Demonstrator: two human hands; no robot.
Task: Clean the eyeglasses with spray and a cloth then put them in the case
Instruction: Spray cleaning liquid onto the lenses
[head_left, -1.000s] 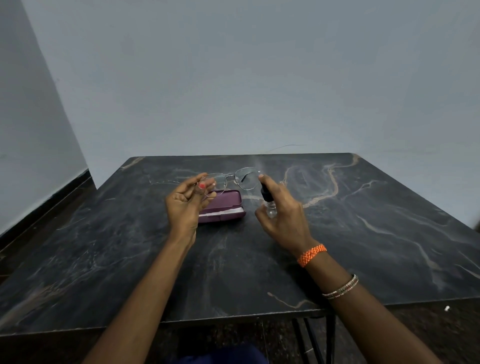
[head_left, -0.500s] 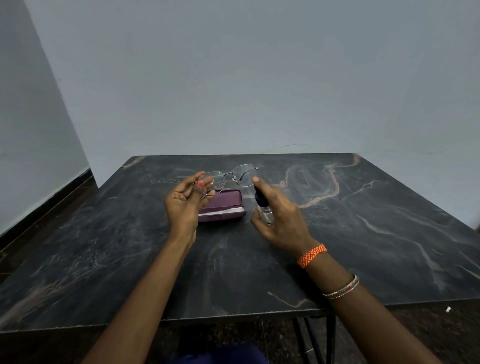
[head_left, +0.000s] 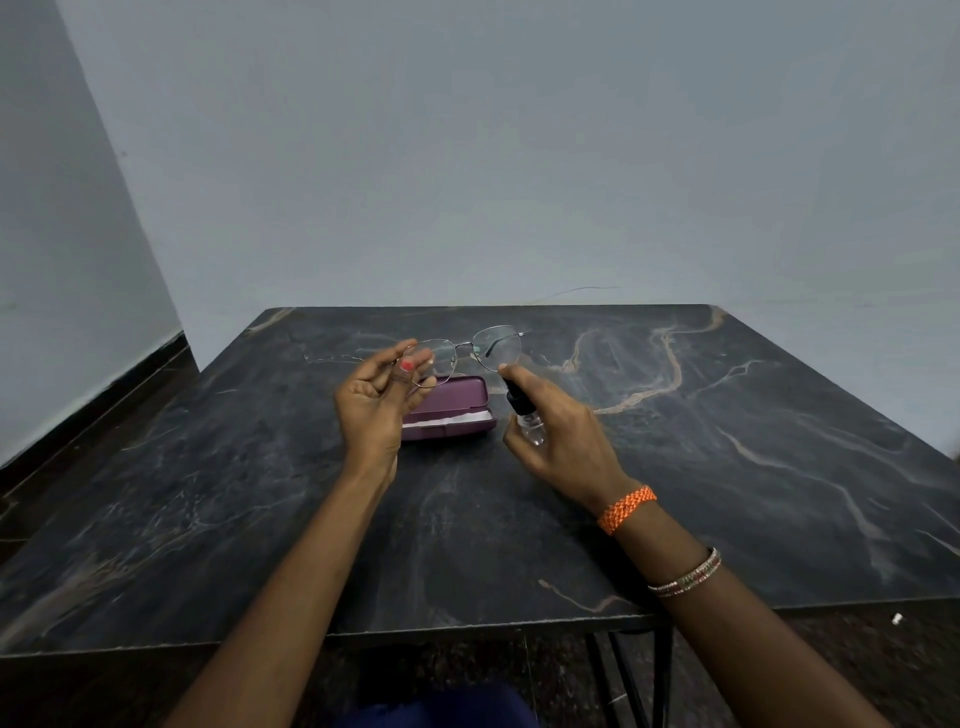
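Since a moment ago my right hand (head_left: 563, 434) lowered the spray bottle (head_left: 524, 413) slightly; my left hand (head_left: 376, 400) pinches the glasses (head_left: 470, 353) mid-frame above the case (head_left: 449, 410). Best aim at each lens closely.

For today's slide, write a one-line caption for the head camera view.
Left hand holds thin metal-framed eyeglasses while right hand aims a small clear spray bottle at them above a purple case.

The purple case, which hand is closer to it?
Left. The left hand holds the glasses right in front of the case's left end, overlapping it in view. The right hand, holding the spray, is just off its right end.
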